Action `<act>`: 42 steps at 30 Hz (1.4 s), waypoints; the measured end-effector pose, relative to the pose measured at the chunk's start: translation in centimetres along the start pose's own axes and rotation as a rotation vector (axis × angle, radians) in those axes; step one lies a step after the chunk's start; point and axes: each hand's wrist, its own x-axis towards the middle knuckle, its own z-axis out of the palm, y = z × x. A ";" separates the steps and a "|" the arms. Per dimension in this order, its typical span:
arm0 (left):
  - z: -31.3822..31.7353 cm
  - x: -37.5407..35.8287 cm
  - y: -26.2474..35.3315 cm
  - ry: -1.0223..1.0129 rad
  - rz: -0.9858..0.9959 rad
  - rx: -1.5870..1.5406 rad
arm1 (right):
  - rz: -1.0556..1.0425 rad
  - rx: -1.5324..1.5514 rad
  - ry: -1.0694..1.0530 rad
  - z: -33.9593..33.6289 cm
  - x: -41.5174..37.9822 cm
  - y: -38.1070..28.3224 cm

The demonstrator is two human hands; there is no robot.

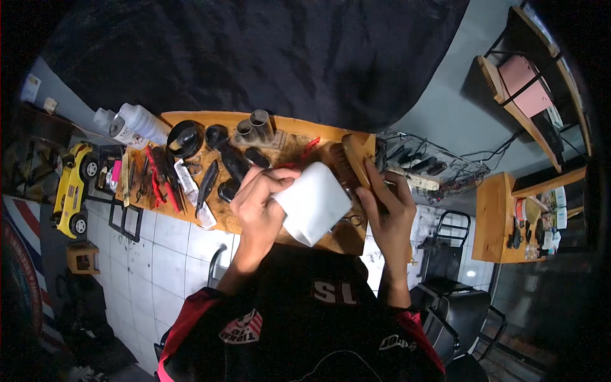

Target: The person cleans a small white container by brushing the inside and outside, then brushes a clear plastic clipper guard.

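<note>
My left hand (259,200) grips a white box-like container (313,202) by its left edge, above the front of the wooden table (267,224). To the right, my right hand (389,207) is closed round a wooden-backed brush (356,159). The brush's dark bristles face left, close to the container but apart from it. What lies inside the container cannot be made out. Beneath my hands, a pair of scissors (354,219) shows partly on the table. Left of my left hand lie a black-handled tool (207,183) and a pale comb (187,180).
A black bowl (185,139), metal cups (260,125) and white bottles (141,124) stand along the table's back. Red-handled tools (167,191) lie at its left. Tangled cables (439,153) hang at right, above a black chair (455,312). A yellow toy car (72,190) is far left.
</note>
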 end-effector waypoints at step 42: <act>1.6 -2.1 0.7 -0.121 -0.944 -1.607 | -0.331 -0.007 -0.275 -1.0 -2.2 -2.4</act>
